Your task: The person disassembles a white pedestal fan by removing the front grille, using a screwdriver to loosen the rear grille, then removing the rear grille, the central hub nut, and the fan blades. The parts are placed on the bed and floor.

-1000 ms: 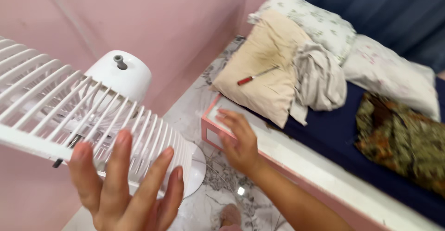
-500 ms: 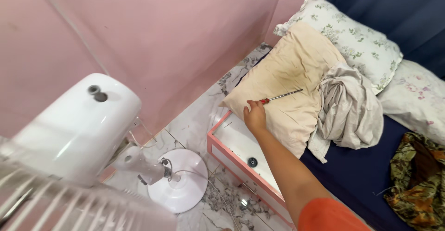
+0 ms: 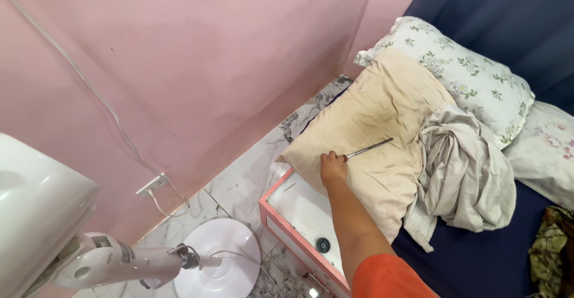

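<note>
Head view, single frame. Right hand [image 3: 332,167] sits at centre frame, arm entering from the bottom edge in an orange sleeve [image 3: 385,277]. Fingers closed around the handle end of a screwdriver [image 3: 368,148]; the handle itself is hidden under the hand, only the metal shaft shows, running up and right from the knuckles. Shaft lies flat on the beige pillow [image 3: 371,124]. Left hand not in frame.

Edges: the hand rests right at the lower-left corner of the beige pillow, where that corner overhangs the pink-rimmed bed frame [image 3: 281,226]. A small dark round part [image 3: 323,245] lies on the white ledge of the frame, below the hand and apart from it. Right of the shaft tip, a crumpled grey cloth [image 3: 463,172] lies over the pillow's right side, near but not touching the tip. Floral pillow [image 3: 460,71] sits behind, upper right; dark blue bedding [image 3: 478,256] at lower right.

Open room: marble floor strip [image 3: 251,178] between pink wall [image 3: 209,59] and bed frame. White fan base [image 3: 218,265] stands on it at bottom centre; fan motor housing [image 3: 36,214] fills the lower left, its neck reaching toward the base. Wall socket [image 3: 152,185] with cable at left centre.
</note>
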